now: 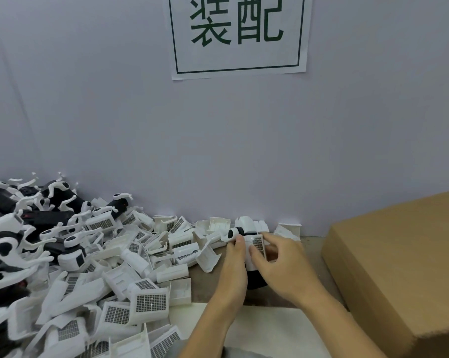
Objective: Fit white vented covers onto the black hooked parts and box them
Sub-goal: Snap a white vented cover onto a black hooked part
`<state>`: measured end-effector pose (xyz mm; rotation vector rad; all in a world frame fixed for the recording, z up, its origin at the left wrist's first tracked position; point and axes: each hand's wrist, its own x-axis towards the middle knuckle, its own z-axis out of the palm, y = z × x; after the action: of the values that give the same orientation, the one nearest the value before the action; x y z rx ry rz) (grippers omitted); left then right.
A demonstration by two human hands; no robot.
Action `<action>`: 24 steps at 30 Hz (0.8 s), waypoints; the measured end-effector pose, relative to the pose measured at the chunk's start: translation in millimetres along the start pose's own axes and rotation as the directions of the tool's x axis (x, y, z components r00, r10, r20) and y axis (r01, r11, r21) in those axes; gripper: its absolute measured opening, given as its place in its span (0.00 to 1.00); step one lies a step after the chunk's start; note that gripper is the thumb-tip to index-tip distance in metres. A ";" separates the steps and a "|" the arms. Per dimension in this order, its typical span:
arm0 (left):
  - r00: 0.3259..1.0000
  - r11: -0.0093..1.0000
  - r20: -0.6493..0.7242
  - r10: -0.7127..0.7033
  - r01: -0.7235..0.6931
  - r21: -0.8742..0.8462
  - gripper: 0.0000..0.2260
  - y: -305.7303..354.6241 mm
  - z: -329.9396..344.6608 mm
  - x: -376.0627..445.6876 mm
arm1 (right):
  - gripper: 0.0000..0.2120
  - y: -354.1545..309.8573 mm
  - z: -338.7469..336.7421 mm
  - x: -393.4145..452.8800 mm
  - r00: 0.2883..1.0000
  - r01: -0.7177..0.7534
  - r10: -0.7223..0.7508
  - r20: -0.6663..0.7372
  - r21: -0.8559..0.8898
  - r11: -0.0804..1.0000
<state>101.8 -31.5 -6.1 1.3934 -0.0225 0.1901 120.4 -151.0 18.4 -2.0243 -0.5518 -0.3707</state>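
Observation:
At the middle of the table, both hands meet on one black hooked part (254, 279), whose dark body shows between and below my palms. A white vented cover (257, 245) lies on it, mesh window up. My left hand (232, 270) grips the part's left side, thumb beside its white-ringed round end (232, 232). My right hand (282, 264) curls its fingers over the cover from the right. A heap of loose white vented covers (146, 301) spreads to the left, with black hooked parts (45, 220) piled behind it.
A brown cardboard box (399, 267) stands at the right, its flap or lid face toward me. A grey wall with a paper sign (237, 34) rises just behind the work. A pale sheet (264, 329) lies on the table under my forearms.

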 end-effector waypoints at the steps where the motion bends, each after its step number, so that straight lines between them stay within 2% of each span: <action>1: 1.000 1.000 0.002 0.016 -0.016 0.027 0.16 -0.2 0.0 -0.7 | 0.09 -0.7 1.5 0.2 1.000 0.003 -0.002 0.028 -0.032 0.999; 3: 0.999 0.998 0.008 0.033 -0.033 0.050 0.10 0.2 0.2 -1.8 | 0.11 -1.5 2.7 0.9 0.998 -0.006 0.010 0.057 -0.070 0.997; 6: 0.998 0.997 -0.029 0.056 -0.055 0.049 0.08 1.6 -0.1 -2.0 | 0.09 -0.1 1.2 2.7 0.993 -0.055 0.056 0.107 -0.011 0.998; 9: 0.997 0.999 -0.069 0.046 -0.046 0.013 0.09 5.0 -0.5 -3.1 | 0.12 1.2 1.2 4.4 0.977 -0.197 0.173 0.127 0.212 0.957; 13: 0.997 0.999 -0.079 0.001 -0.005 -0.047 0.10 7.0 -1.5 -2.1 | 0.16 3.8 0.3 6.7 0.928 -0.372 0.329 0.173 0.443 0.816; 16: 0.997 0.996 -0.079 -0.022 0.015 -0.084 0.11 8.9 -2.0 -1.9 | 0.13 4.1 2.5 4.0 0.915 -0.402 0.349 0.202 0.514 0.758; 19: 0.996 0.991 -0.080 -0.037 0.026 -0.132 0.13 11.8 -2.0 -3.0 | 0.09 5.1 4.9 5.1 0.917 -0.389 0.360 0.172 0.587 0.710; 21: 0.995 0.988 -0.085 -0.050 0.037 -0.151 0.14 12.8 -1.9 -3.4 | 0.10 3.8 6.0 6.4 0.911 -0.397 0.370 0.183 0.636 0.662; 24: 0.993 0.986 -0.109 -0.054 0.036 -0.165 0.14 15.0 -2.2 -4.1 | 0.12 0.9 6.6 4.7 0.894 -0.446 0.348 0.281 0.631 0.635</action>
<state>95.3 -27.3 7.6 1.2171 0.0861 0.2246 125.1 -144.5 16.8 -1.3774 -0.2381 0.2342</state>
